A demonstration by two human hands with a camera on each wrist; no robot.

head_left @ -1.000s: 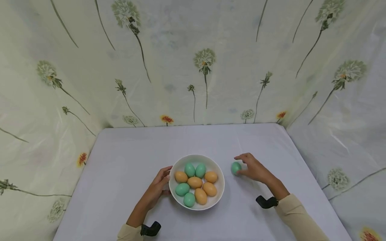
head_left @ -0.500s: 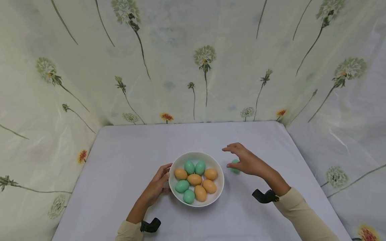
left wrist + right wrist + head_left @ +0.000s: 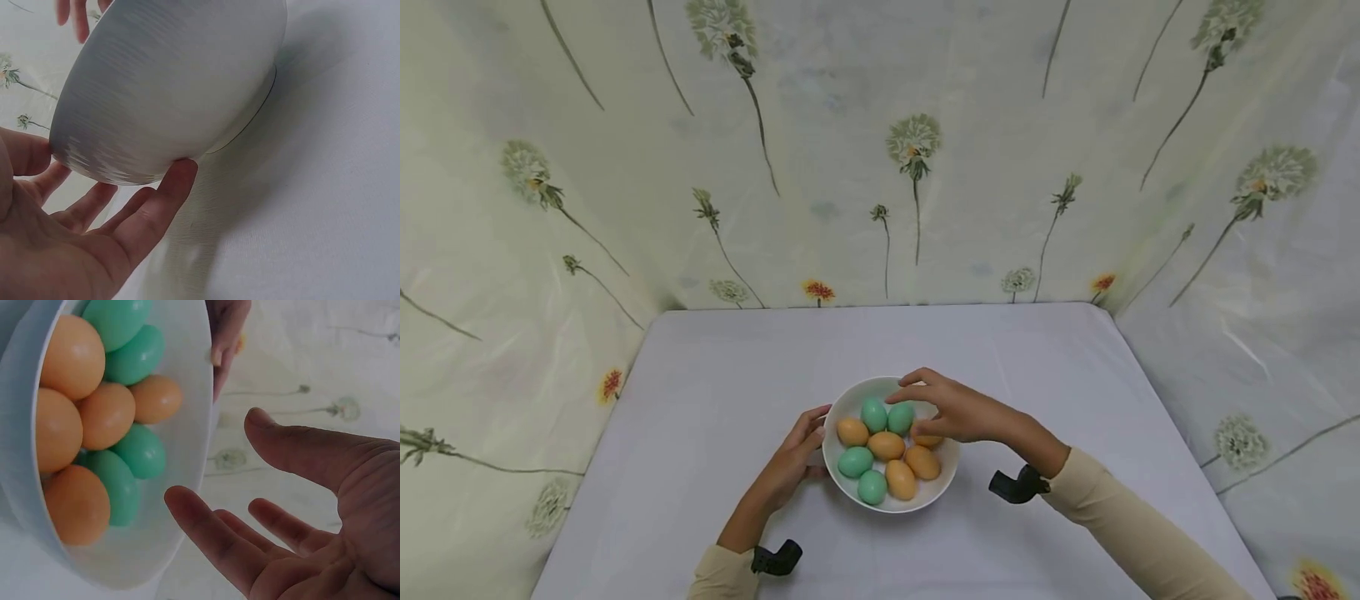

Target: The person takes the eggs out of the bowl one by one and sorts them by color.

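A white bowl (image 3: 927, 493) filled with green and orange toy-like eggs stands on the table. My left hand (image 3: 790, 462) holds its left side; in the left wrist view the fingertips (image 3: 181, 170) touch the bowl's outer wall. My right hand (image 3: 951, 410) is over the bowl's right side with thumb and fingers spread apart. In the right wrist view nothing lies between them, and a green egg (image 3: 140, 451) and an orange egg (image 3: 76, 505) show inside the bowl. The right hand partly covers an orange egg (image 3: 930, 439) at the right. The loose green egg seen earlier on the table is hidden.
A white cloth covers the table (image 3: 737, 367). Curtain-like sheets (image 3: 820, 150) printed with dandelions rise behind it and at both sides. Black wrist cameras are strapped near both sleeves.
My right hand has left the loose green egg and moved left over the bowl, fingers spread. That egg has dropped out of sight behind the hand and forearm. The left hand stays on the bowl.
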